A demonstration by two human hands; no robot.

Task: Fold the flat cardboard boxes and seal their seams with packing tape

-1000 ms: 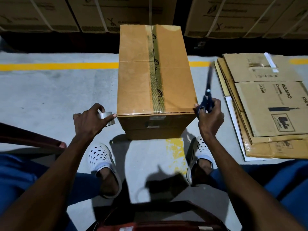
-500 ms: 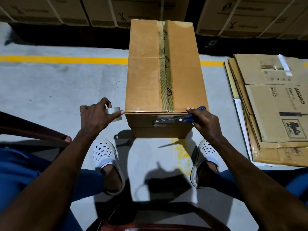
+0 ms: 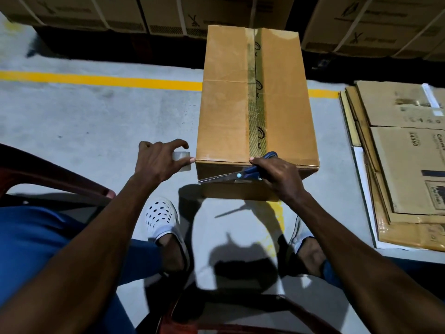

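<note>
Scissors [image 3: 231, 175] swung flat toward 9 o'clock in the gripping right hand [image 3: 279, 175], left hand [image 3: 156, 160] pinching the tape roll [image 3: 182, 161] — box [image 3: 256, 104] looks light, stiff, grab its edges.

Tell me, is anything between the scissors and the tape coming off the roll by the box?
Nothing visible. The right hand holds the scissors flat against the box front, tips pointing at the tape roll in the left hand. The tape strip itself is too clear to see.

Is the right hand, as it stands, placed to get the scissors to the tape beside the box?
Probably yes: the right hand holds the scissors, blades pointing toward the tape roll in the left hand, nothing between.
</note>
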